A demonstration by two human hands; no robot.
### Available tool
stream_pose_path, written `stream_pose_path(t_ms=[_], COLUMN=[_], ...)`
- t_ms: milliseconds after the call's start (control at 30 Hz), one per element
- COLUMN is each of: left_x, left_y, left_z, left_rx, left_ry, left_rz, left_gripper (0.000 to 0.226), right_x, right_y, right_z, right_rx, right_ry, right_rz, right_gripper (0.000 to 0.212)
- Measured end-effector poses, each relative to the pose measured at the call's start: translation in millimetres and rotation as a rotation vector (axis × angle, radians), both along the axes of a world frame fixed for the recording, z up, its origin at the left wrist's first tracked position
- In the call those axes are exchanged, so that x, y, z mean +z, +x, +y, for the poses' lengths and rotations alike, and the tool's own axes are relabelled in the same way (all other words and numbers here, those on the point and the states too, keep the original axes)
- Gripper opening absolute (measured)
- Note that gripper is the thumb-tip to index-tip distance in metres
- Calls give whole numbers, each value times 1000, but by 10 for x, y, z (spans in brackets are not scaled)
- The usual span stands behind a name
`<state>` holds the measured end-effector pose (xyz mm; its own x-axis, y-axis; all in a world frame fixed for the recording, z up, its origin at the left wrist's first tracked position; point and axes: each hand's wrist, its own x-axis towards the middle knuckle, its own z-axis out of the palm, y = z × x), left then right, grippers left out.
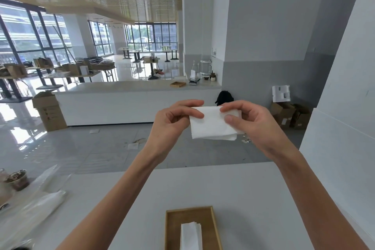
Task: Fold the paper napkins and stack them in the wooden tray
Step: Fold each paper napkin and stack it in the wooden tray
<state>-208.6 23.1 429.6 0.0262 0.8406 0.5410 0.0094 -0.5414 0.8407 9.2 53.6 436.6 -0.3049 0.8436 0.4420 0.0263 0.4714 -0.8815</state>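
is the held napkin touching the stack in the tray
Apart. Head view: left hand and right hand pinch the napkin in midair, table showing between it and the stack in the wooden tray.

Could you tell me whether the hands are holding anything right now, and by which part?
Both hands hold one white paper napkin in the air: the left hand pinches its upper left corner, the right hand its upper right corner.
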Motion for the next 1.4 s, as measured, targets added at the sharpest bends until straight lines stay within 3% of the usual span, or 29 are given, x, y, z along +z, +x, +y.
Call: stream_pose_path(t_ms=[133, 300, 433, 633, 700, 800, 867, 1000, 1200, 1400], left_x=[-36, -75, -75, -147, -245, -346, -374, -389, -393, -437], left_y=[-49, 16, 28, 98, 134, 189, 220, 286, 334, 320], left_z=[28, -52, -33, -70, -28, 2, -9, -53, -84, -50], left_rx=[-144, -131, -131, -380, -380, -366, -374, -422, -483, -427], left_ry=[-134, -265, -316, -496, -491, -477, -468, -452, -437, -421], left_rz=[-255, -105, -82, 22, -12, -139, -219, -316, -419, -395], left_gripper=[14, 39, 34, 32, 34, 35, 35, 36, 39, 39], right_x=[16, 21, 6, -23, -50, -135, -199, -306, -300, -308], right_y=[-104, -188, -212, -222, -225, -202, -191, -230, -240, -237], right_z=[-53, -81, -87, -66, -65, -69, -77, -77, -60, -35], right_rx=[-14, -68, -79, -20, -107, -405, -501, -458, -453, -481], right_ry=[67, 111, 122, 117, 156, 191, 159, 82, 66, 50], right_rz=[64, 81, 93, 36, 35, 79, 9, -115, -103, -162], right_gripper=[33, 41, 40, 40, 30, 15, 16, 21, 16, 17])
